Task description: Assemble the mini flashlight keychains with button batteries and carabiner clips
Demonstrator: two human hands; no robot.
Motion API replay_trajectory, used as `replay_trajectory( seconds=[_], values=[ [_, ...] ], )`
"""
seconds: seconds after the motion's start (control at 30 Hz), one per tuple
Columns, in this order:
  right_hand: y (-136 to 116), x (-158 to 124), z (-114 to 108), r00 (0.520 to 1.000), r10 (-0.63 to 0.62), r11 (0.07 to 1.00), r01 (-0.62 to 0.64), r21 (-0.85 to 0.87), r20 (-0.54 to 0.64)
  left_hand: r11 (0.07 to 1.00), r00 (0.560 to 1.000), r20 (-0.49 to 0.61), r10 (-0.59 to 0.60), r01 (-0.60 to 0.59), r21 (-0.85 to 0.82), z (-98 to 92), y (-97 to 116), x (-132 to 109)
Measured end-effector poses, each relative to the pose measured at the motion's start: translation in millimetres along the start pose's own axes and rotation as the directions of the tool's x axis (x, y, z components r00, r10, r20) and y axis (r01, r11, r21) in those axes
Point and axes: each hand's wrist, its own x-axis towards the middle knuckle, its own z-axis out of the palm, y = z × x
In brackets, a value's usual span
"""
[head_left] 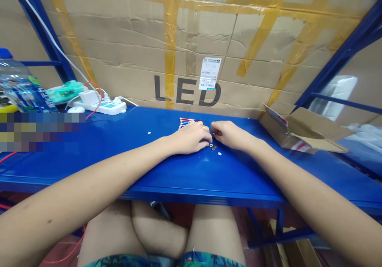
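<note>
Both hands work close together over the blue table (182,167). My left hand (192,137) rests on it with fingers curled down, covering part of a row of slim red and blue sticks (185,123). What its fingertips hold, if anything, is hidden. My right hand (228,133) is closed in a pinch just to the right, with a tiny pale thing at its fingertips too small to name. Several small round metallic discs (213,148), like button cells, lie just below the fingertips. One white dot-like disc (219,153) sits nearer me, another white disc (149,133) farther left.
A large cardboard box (125,52) marked LED stands behind the table. At the right is an open small carton (289,133). A white power strip (110,106) with cables, a green packet (67,92) and a blue-capped bottle (22,84) occupy the left. Blue metal posts flank the table.
</note>
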Motion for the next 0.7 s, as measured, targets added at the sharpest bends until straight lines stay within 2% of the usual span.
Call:
replay_trajectory(
  seconds=[0.1, 0.33, 0.5, 0.7],
  values=[
    [0, 1, 0, 0.998, -0.031, 0.988, 0.038, -0.149, 0.047, 0.999, 0.999, 0.009, 0.052, -0.052, 0.014, 2.4, 1, 1],
    [-13, 0, -1, 0.990, -0.012, 0.944, 0.057, -0.326, 0.140, 0.999, 0.999, 0.000, 0.037, -0.037, 0.003, 2.4, 4, 1],
    [-17, -3, -2, 0.983, -0.029, 0.946, 0.086, -0.312, 0.183, 0.999, 1.000, -0.002, 0.013, -0.013, 0.046, -0.3, 1, -1],
    [-11, -4, -5, 0.989, -0.016, 0.969, 0.053, -0.243, 0.150, 0.996, 1.000, -0.005, 0.018, -0.017, 0.085, 0.3, -1, -3]
  ],
)
